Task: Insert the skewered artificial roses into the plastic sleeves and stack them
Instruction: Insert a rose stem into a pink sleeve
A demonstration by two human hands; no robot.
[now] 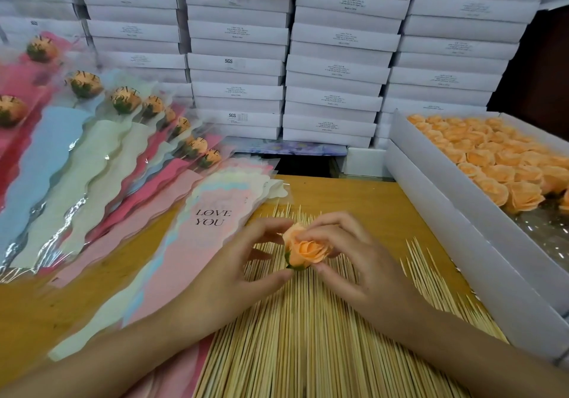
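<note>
Rose [304,251] held above the skewers [292,336], near centre. Left hand [243,265] grips it between thumb and curled fingers, thumb by the green base. Right hand [357,259] pinches the outer petals. Judged very light, with soft, easily crushed petals, so hold at the base. Skewer fitted: cannot tell. Sleeves [212,222] just left.

Even, soft indoor light; glare on plastic sleeves [70,213]; wide-angle bending at edges.

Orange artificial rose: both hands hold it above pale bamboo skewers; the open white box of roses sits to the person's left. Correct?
No: the head view shows the open white box of roses on the person's right; the rest holds.
</note>
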